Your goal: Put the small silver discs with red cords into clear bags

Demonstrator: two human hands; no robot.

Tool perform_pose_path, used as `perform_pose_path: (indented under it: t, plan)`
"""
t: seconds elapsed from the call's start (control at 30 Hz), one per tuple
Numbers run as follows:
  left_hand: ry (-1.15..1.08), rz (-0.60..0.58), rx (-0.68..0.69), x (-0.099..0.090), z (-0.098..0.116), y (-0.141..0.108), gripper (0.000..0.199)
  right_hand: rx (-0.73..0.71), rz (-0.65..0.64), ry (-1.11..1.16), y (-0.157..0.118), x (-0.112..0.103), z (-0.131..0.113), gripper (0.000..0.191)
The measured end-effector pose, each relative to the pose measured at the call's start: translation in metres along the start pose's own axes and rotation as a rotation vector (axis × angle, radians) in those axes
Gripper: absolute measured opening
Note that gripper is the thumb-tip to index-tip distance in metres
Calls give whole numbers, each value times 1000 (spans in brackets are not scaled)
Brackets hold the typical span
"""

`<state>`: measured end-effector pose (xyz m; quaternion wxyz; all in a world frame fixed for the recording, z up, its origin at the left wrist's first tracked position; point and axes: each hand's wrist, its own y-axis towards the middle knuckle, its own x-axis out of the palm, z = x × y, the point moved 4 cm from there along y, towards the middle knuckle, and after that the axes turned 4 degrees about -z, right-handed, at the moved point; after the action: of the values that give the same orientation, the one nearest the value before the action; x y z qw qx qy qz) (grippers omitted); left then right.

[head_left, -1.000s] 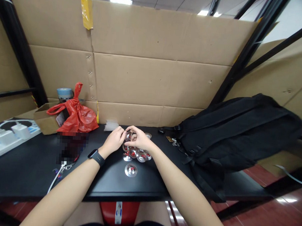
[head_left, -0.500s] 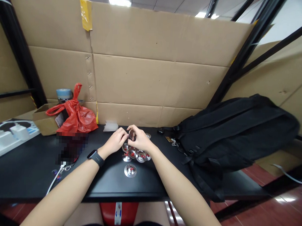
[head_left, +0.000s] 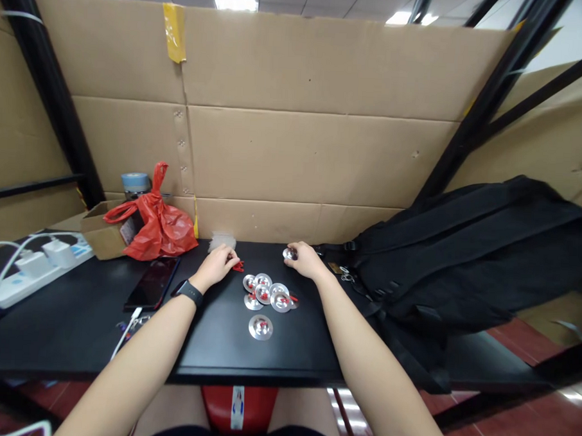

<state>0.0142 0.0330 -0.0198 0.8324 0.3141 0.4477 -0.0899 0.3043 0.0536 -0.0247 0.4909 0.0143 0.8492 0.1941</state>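
Observation:
Several small silvery cymbals [head_left: 281,302], domed discs with red bits at their centres, lie overlapping on the black table. One more cymbal [head_left: 260,327] sits apart, nearer the table's front edge. My right hand [head_left: 304,260], beyond the pile and to its right, grips a cymbal [head_left: 289,253] by its edge. To the left of the pile, my left hand [head_left: 219,264] has its fingers pinched on a small red strap [head_left: 239,266], partly hidden by the fingertips. A dark watch [head_left: 190,292] is on my left wrist.
A black backpack [head_left: 482,245] fills the right side. At left are a phone [head_left: 152,284], a red plastic bag [head_left: 162,232], a cardboard box [head_left: 102,235] and a white power strip [head_left: 38,274]. A cardboard wall [head_left: 294,154] closes off the back, with a small clear packet [head_left: 222,241] before it.
My hands have moved apart from above the pile. The right has carried a cymbal rightward, and the left has drawn left with the red strap. The view has shifted slightly.

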Motion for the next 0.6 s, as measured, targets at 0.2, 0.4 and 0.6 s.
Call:
perform_pose_path:
  t: [0.2,0.4,0.6]
  plan:
    - [118,-71,-29,3,-1,-3,18,73,-84,53,1,11,21,47]
    - [94,-27,-12,-3,8,-3,17,39,-119,22,0,12,21,25]
    - [-17,-253,241,-4,50,-7,11,25,-119,-36,0,8,12,26]
